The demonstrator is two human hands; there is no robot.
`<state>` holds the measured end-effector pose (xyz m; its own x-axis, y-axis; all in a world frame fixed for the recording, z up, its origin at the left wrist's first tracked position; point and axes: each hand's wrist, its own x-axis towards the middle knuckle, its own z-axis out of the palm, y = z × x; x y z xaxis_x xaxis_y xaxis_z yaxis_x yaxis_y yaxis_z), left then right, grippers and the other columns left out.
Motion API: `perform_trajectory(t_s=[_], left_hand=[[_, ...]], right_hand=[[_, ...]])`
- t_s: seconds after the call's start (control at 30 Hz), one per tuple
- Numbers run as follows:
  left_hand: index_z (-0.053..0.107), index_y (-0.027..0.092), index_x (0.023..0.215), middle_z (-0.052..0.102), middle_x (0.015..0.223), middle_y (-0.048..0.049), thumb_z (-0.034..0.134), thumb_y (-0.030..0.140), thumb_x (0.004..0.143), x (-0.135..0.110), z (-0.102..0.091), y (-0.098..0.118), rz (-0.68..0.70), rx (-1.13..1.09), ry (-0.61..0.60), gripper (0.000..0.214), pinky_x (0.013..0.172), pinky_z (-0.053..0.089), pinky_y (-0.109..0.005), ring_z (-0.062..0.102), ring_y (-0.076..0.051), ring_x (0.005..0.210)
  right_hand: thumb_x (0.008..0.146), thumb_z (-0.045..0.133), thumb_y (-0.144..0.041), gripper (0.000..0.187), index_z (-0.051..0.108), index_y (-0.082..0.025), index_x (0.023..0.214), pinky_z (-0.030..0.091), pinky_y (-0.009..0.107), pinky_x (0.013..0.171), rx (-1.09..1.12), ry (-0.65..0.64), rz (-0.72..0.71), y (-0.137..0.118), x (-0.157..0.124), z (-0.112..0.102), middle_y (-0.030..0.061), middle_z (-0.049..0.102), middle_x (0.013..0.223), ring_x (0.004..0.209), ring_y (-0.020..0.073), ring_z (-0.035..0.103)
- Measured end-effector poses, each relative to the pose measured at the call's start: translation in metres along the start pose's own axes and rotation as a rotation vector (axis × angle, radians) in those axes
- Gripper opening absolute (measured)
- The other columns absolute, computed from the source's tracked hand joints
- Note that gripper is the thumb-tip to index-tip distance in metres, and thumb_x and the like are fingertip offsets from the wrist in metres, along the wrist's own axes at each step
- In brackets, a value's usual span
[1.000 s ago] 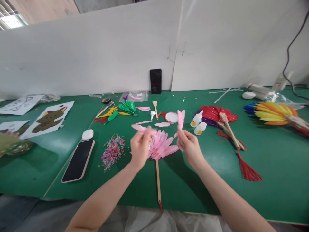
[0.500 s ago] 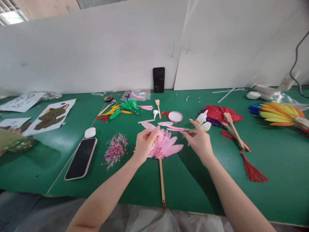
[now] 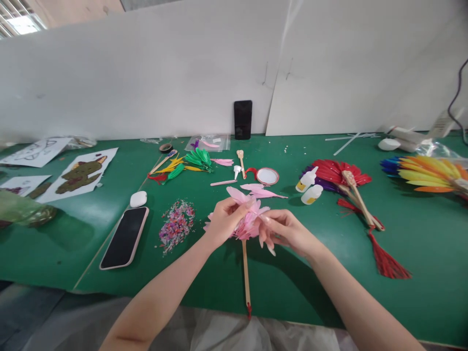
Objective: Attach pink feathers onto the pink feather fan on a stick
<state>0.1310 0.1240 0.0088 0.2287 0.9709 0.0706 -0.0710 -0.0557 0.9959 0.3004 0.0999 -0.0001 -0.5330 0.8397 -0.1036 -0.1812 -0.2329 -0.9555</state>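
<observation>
A pink feather fan (image 3: pixel 243 231) lies on the green table in front of me, its wooden handle (image 3: pixel 245 273) pointing toward me. Over the fan, my left hand (image 3: pixel 227 219) pinches a loose pink feather (image 3: pixel 238 195) between thumb and fingers. From the right, my right hand (image 3: pixel 283 228) meets it, thumb and index finger closed at the feather's lower end, other fingers curled below. My hands cover part of the fan. Just beyond them lie more loose pink feathers (image 3: pixel 266 192). Two white glue bottles (image 3: pixel 307 180) stand to the right.
Glitter sequins (image 3: pixel 177 224) and a phone (image 3: pixel 124 239) lie left; green feathers (image 3: pixel 199 158) and a round lid (image 3: pixel 267 176) lie behind. Red (image 3: pixel 332 170) and rainbow (image 3: pixel 424 173) fans are at right. Another phone (image 3: pixel 243 119) leans on the white board. A sleeve (image 3: pixel 22 207) shows far left.
My right hand has moved left from beside the glue bottles to the feather in my left hand, and its fingers have closed there. The glue bottles are now in full view.
</observation>
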Motion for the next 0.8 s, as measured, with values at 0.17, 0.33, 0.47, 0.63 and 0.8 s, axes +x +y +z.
perform_trajectory(t_s=[0.17, 0.33, 0.47, 0.63, 0.8], left_hand=[[0.054, 0.015, 0.063, 0.038, 0.048, 0.0066, 0.064, 0.046, 0.074, 0.0001, -0.0015, -0.0017, -0.001, 0.072, -0.020, 0.034, 0.043, 0.025, -0.020, 0.031, -0.004, 0.043], [0.060, 0.015, 0.075, 0.051, 0.061, 0.0019, 0.066, 0.046, 0.071, 0.0015, -0.0024, -0.0078, 0.034, 0.199, -0.017, 0.032, 0.050, 0.032, -0.021, 0.042, -0.008, 0.054], [0.060, 0.015, 0.068, 0.050, 0.058, 0.0021, 0.061, 0.036, 0.078, 0.0005, -0.0029, -0.0088, 0.131, 0.393, 0.016, 0.023, 0.050, 0.030, -0.022, 0.041, -0.009, 0.054], [0.055, 0.015, 0.061, 0.046, 0.052, 0.0030, 0.057, 0.032, 0.081, -0.0009, -0.0022, -0.0061, 0.221, 0.487, 0.043, 0.027, 0.048, 0.027, -0.022, 0.037, -0.008, 0.050], [0.050, 0.016, 0.057, 0.045, 0.051, 0.0029, 0.055, 0.031, 0.083, -0.0014, -0.0021, -0.0055, 0.320, 0.594, 0.018, 0.030, 0.050, 0.029, -0.023, 0.037, -0.008, 0.049]], right_hand=[[0.073, 0.071, -0.040, 0.026, 0.068, -0.014, 0.074, 0.042, 0.019, 0.040, 0.054, 0.103, 0.004, 0.0031, 0.0037, 0.0048, 0.0015, 0.065, 0.059, 0.041, 0.0071, 0.053], [0.068, 0.074, -0.038, 0.027, 0.070, -0.014, 0.079, 0.048, 0.023, 0.044, -0.076, 0.255, -0.043, 0.0015, 0.0027, 0.0053, 0.0019, 0.065, 0.060, 0.042, 0.0087, 0.053], [0.070, 0.072, -0.040, 0.029, 0.069, -0.013, 0.077, 0.052, 0.025, 0.047, -0.169, 0.269, -0.038, -0.0007, -0.0001, 0.0076, 0.0039, 0.066, 0.066, 0.046, 0.0107, 0.057], [0.076, 0.065, -0.042, 0.031, 0.071, -0.014, 0.088, 0.054, 0.026, 0.049, -0.256, 0.220, -0.061, -0.0019, -0.0020, 0.0098, 0.0073, 0.069, 0.075, 0.062, 0.0174, 0.066], [0.081, 0.059, -0.039, 0.028, 0.073, -0.016, 0.088, 0.053, 0.024, 0.049, -0.292, 0.215, -0.055, -0.0035, -0.0025, 0.0120, 0.0051, 0.069, 0.069, 0.054, 0.0135, 0.062]])
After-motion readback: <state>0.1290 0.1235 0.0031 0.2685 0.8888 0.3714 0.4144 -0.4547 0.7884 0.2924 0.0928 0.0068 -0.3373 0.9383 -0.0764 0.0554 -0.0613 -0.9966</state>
